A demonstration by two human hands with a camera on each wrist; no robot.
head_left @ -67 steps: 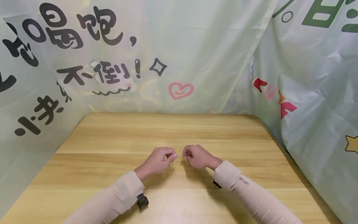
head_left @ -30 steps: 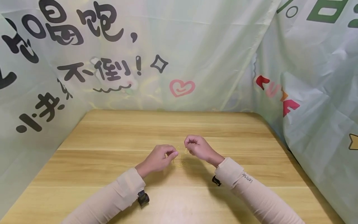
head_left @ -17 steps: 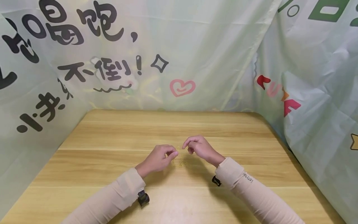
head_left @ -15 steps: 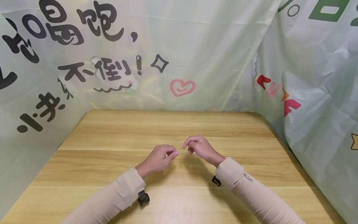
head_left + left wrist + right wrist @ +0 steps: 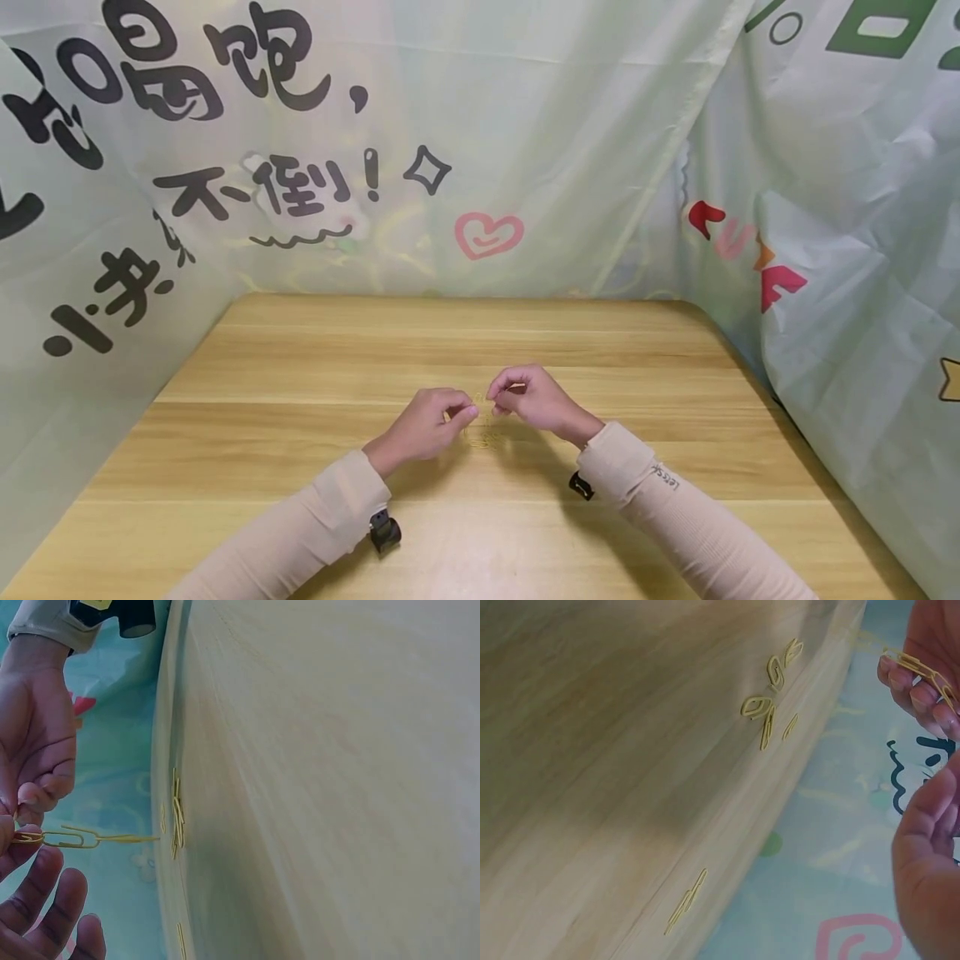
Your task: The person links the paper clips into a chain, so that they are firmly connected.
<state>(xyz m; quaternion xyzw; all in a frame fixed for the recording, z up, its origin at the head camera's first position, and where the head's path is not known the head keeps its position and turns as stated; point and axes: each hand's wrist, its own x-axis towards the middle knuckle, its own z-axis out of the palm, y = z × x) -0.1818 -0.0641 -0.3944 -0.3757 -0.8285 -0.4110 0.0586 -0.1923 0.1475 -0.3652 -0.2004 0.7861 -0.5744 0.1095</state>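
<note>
My left hand [image 5: 427,425] pinches the top of a chain of linked yellow paper clips [image 5: 75,838], which hangs down from the thumb and index finger. The other fingers [image 5: 64,896] of that hand are spread. Close on the right is my right hand [image 5: 536,404], its thumb and index finger pinched at a small yellow paper clip [image 5: 16,814] mostly hidden by the fingertips. Both sets of fingertips are near each other above the table. Several loose paper clips [image 5: 776,671] lie on the wood below the hands.
A pair of paper clips [image 5: 685,901] lies apart from the cluster on the wooden table [image 5: 300,358]. Printed cloth curtains [image 5: 570,167] close in the back and both sides. Each wrist carries a small black camera [image 5: 384,532].
My right hand rose away from the left, its index finger stretched out half a second ago. Now its fingertips are pinched together, slightly lower and closer to my left hand, which stays put.
</note>
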